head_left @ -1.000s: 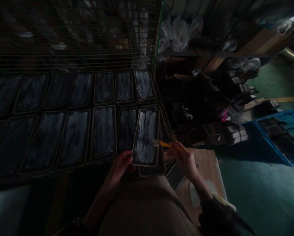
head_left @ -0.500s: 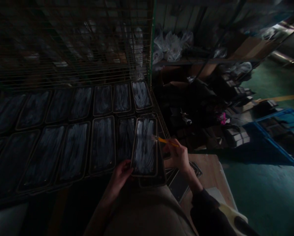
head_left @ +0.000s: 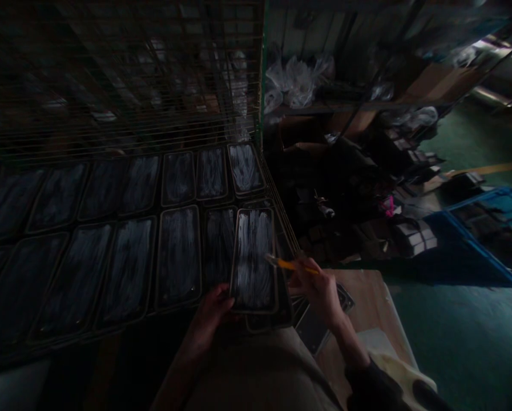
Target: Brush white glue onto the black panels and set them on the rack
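A dark rectangular panel (head_left: 254, 260) with rounded corners and a pale border lies in front of me, its face streaked with a whitish coating. My left hand (head_left: 215, 305) grips the panel's lower left edge between thumb and fingers. In my right hand (head_left: 318, 285) is a brush with an orange handle (head_left: 286, 264). The brush's bristles are at the right side of the streaked face; the dim light hides whether they touch it. Another dark panel (head_left: 283, 319) lies under the held one.
Two rows of similar streaked panels (head_left: 178, 251) cover the rack to the left, backed by a wire mesh (head_left: 153, 74). A wooden board (head_left: 367, 297) with more dark panels is at right. Beyond stand a blue-framed mesh bin (head_left: 478, 245) and shelves with plastic bags (head_left: 298, 80).
My right hand and the brush have moved down along the panel, toward me and slightly right. My left hand still holds the panel's edge.
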`<state>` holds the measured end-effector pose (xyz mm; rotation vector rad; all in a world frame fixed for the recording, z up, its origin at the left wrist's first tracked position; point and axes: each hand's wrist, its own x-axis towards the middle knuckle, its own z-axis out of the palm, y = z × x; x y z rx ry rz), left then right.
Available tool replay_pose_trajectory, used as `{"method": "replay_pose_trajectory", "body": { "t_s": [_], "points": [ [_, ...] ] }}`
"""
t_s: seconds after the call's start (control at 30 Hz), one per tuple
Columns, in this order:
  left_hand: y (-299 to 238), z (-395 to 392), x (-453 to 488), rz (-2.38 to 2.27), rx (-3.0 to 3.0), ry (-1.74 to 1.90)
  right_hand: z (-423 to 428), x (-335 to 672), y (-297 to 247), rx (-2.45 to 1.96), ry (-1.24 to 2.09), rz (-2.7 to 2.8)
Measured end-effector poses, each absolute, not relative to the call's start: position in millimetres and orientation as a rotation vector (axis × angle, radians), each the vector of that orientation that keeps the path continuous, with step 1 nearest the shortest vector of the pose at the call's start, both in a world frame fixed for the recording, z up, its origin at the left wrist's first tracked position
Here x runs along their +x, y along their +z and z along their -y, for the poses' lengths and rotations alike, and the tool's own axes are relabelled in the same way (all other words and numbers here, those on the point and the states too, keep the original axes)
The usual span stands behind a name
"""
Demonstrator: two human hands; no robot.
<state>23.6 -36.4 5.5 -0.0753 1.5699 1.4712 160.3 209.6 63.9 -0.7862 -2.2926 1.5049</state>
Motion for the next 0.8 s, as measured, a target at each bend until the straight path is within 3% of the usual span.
{"method": "replay_pose_trajectory", "body": {
  "t_s": [0.17, 0.4, 0.63, 0.8],
  "points": [
    [13, 37, 23, -1.425, -0.152, 1.457, -209, 197, 80, -0.929, 1.346, 2.077],
    [20, 30, 27, -1.36, -0.247, 1.477, -176, 221, 20, -1.075, 0.973, 2.381],
    [37, 20, 34, -1.278, -0.286, 1.635, -141, 210, -11, -1.123, 1.161, 2.245],
    [62, 18, 6, -1.345, -0.328, 1.853, -149, 220, -7, -1.118, 1.082, 2.176]
  ]
}}
